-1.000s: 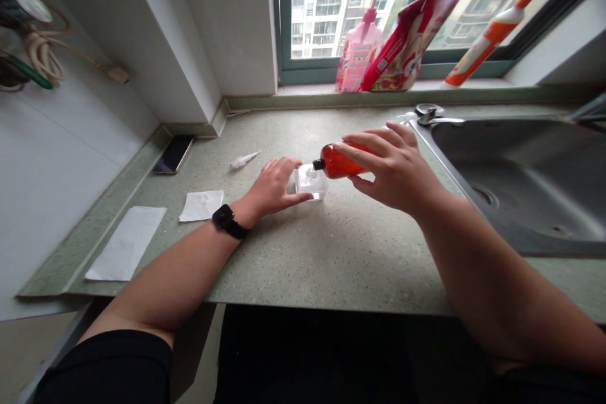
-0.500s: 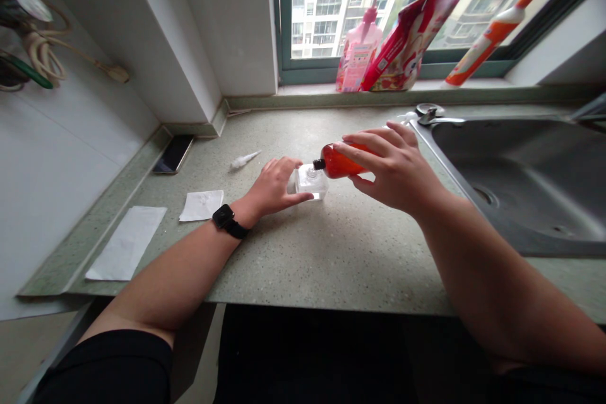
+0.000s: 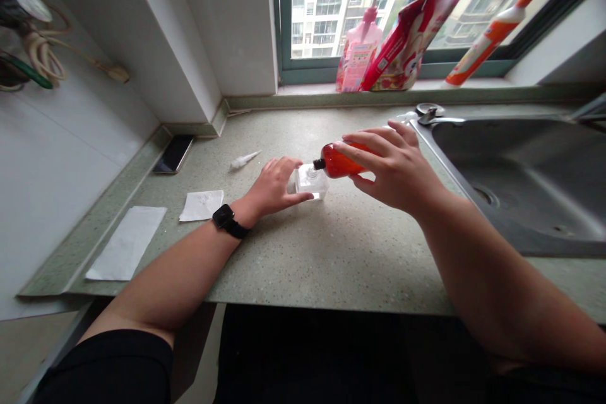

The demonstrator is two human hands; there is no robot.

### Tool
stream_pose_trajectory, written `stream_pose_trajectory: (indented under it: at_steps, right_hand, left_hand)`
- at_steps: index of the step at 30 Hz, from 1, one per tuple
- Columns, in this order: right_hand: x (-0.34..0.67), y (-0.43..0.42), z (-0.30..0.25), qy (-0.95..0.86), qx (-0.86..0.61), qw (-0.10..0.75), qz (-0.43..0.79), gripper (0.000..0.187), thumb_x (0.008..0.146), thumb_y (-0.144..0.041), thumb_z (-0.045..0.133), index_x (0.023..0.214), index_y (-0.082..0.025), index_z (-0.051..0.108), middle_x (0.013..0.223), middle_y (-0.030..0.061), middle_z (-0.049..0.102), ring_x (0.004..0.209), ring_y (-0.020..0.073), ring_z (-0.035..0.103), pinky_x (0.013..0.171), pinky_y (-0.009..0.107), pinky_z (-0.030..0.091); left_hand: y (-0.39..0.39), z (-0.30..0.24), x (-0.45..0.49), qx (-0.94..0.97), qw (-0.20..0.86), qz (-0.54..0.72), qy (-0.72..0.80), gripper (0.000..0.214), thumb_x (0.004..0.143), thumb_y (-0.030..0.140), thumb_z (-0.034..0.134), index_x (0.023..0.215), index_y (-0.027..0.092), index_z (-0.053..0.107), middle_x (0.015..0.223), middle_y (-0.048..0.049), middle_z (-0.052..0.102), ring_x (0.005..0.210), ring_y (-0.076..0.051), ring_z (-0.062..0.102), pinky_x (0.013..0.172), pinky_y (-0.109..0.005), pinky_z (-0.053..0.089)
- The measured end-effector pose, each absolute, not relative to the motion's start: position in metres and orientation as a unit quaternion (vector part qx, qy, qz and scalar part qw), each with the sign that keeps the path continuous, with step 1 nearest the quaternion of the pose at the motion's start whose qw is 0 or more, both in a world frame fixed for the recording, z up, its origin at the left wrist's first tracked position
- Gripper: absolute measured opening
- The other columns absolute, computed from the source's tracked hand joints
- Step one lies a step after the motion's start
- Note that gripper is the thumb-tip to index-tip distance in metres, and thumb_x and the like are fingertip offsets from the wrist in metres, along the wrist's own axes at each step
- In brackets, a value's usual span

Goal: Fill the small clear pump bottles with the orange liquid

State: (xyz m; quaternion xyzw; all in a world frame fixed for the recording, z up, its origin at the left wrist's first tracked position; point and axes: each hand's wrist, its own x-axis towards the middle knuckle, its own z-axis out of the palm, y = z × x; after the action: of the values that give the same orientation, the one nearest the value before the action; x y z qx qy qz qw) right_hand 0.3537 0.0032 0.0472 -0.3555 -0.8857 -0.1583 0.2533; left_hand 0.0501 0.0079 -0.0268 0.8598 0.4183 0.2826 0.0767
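A small clear glass bottle (image 3: 312, 183) stands on the speckled green counter (image 3: 331, 252). My left hand (image 3: 272, 186), with a black watch at the wrist, is wrapped round its left side. My right hand (image 3: 392, 167) grips a red bottle (image 3: 338, 163) tipped almost flat, its dark neck right over the clear bottle's mouth. A white pump nozzle (image 3: 243, 160) lies loose on the counter to the left of my left hand.
A steel sink (image 3: 516, 183) lies to the right. On the windowsill stand a pink pump bottle (image 3: 357, 53), a red refill pouch (image 3: 409, 35) and an orange and white bottle (image 3: 490, 38). A phone (image 3: 173, 153) and two white paper pieces (image 3: 202, 205) lie at left.
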Motion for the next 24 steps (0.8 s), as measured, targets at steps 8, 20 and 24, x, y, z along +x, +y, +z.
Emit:
stream_pose_trajectory:
  at_steps: [8, 20, 24]
  right_hand:
    - [0.3552, 0.0052, 0.0471, -0.888, -0.352, 0.251, -0.156, 0.077, 0.091, -0.021, 0.073, 0.161, -0.048, 0.056, 0.148, 0.0009, 0.075, 0.136, 0.0352, 0.065, 0.126, 0.067, 0.033]
    - [0.3545, 0.0045, 0.0478, -0.889, -0.352, 0.250, -0.155, 0.074, 0.092, -0.021, 0.071, 0.159, -0.048, 0.057, 0.148, 0.0008, 0.075, 0.136, 0.0343, 0.065, 0.127, 0.066, 0.032]
    - [0.3537, 0.0041, 0.0470, -0.888, -0.348, 0.258, -0.157, 0.074, 0.092, -0.021, 0.070, 0.160, -0.047, 0.056, 0.147, 0.0018, 0.075, 0.136, 0.0347, 0.065, 0.127, 0.066, 0.031]
  left_hand:
    - [0.0076, -0.0257, 0.0506, 0.859, 0.080, 0.283, 0.419, 0.069, 0.093, 0.062, 0.082, 0.144, 0.025, 0.055, 0.138, -0.0143, 0.069, 0.128, -0.036, 0.067, 0.117, -0.058, 0.048]
    - [0.0073, -0.0265, 0.0505, 0.858, 0.076, 0.284, 0.421, 0.069, 0.093, 0.063, 0.082, 0.143, 0.024, 0.055, 0.138, -0.0144, 0.069, 0.129, -0.036, 0.067, 0.118, -0.058, 0.048]
    - [0.0073, -0.0267, 0.0504, 0.858, 0.076, 0.281, 0.423, 0.069, 0.093, 0.063, 0.082, 0.144, 0.025, 0.055, 0.138, -0.0140, 0.069, 0.129, -0.036, 0.067, 0.118, -0.058, 0.048]
